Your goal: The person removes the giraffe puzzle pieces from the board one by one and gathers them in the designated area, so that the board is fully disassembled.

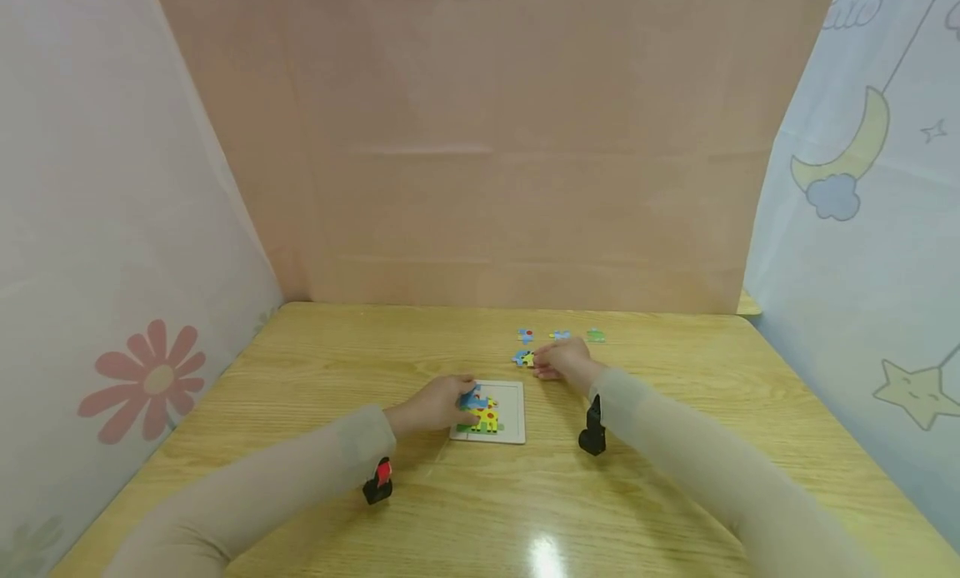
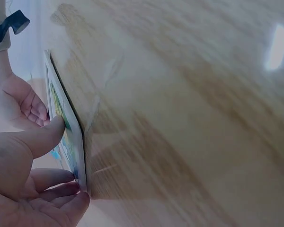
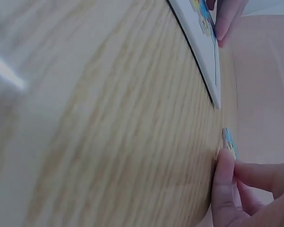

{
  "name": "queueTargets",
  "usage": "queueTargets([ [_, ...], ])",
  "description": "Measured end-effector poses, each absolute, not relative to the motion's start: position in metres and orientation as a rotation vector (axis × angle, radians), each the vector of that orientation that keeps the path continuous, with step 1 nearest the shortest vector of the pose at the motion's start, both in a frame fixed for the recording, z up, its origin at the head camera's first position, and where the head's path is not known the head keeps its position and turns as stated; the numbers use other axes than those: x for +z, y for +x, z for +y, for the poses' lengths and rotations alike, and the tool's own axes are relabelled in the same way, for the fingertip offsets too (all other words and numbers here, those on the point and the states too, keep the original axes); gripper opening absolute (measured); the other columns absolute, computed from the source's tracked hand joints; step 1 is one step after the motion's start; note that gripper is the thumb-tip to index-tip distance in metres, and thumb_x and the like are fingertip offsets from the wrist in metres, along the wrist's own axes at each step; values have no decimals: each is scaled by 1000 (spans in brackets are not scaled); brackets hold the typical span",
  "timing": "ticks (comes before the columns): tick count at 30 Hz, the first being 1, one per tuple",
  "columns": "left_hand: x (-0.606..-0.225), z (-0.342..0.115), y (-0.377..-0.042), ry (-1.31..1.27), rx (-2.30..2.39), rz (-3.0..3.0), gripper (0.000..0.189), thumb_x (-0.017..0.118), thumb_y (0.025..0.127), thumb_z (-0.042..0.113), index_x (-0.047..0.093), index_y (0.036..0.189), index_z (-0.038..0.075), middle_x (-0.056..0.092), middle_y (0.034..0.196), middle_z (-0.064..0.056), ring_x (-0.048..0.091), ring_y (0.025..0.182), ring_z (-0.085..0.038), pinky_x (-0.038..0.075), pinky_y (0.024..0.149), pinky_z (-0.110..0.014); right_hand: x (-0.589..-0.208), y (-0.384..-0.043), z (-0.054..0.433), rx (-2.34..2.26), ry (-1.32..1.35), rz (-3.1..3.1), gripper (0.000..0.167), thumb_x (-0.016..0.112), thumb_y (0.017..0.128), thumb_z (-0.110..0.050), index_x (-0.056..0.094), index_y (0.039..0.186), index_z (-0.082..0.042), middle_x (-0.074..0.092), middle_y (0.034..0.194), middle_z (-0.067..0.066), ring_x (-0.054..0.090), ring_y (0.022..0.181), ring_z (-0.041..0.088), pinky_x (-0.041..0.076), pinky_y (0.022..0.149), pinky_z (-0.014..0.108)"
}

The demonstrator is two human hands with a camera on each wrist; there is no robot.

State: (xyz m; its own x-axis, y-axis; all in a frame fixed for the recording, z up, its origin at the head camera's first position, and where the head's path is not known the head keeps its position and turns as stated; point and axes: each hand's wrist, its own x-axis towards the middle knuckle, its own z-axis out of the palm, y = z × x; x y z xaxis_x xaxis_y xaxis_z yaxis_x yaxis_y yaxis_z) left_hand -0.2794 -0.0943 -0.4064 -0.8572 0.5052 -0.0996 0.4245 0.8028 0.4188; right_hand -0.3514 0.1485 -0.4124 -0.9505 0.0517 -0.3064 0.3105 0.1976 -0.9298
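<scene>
A white-framed puzzle board (image 1: 512,411) lies on the table, its left part filled with joined pieces that show a yellow giraffe (image 1: 486,418). My left hand (image 1: 433,405) grips the board's left side, thumb (image 2: 49,135) over the pieces and fingers along the edge. Beyond the board's far right corner, my right hand (image 1: 566,363) pinches a blue and yellow puzzle piece (image 1: 521,359) between thumb and forefinger. The right wrist view shows this puzzle piece (image 3: 229,142) low at the table surface, partly covered by the fingertips.
Behind the right hand lie three loose pieces: a blue one with a red spot (image 1: 526,336), a blue and yellow one (image 1: 560,335) and a green one (image 1: 596,336). A tan panel (image 1: 495,145) closes off the table's back, with printed cloths at both sides.
</scene>
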Motion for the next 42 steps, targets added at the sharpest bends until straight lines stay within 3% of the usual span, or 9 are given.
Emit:
queueTargets([
  [20, -403, -97, -277, 736, 594, 2767, 67, 74, 86, 25, 47, 140, -4, 41, 151, -17, 40, 138, -36, 36, 113, -44, -418, -372, 136, -1667, 496, 2424, 23, 71, 83, 2, 68, 103, 11, 67, 64, 9, 63, 44, 11, 56, 50, 22],
  [42, -401, -94, -275, 698, 562, 2770, 68, 73, 87, 27, 45, 142, -1, 38, 153, -13, 38, 140, -33, 36, 113, -43, -413, -374, 124, -1669, 548, 2396, 38, 71, 81, 3, 59, 114, 16, 61, 53, 6, 61, 39, 13, 56, 48, 24],
])
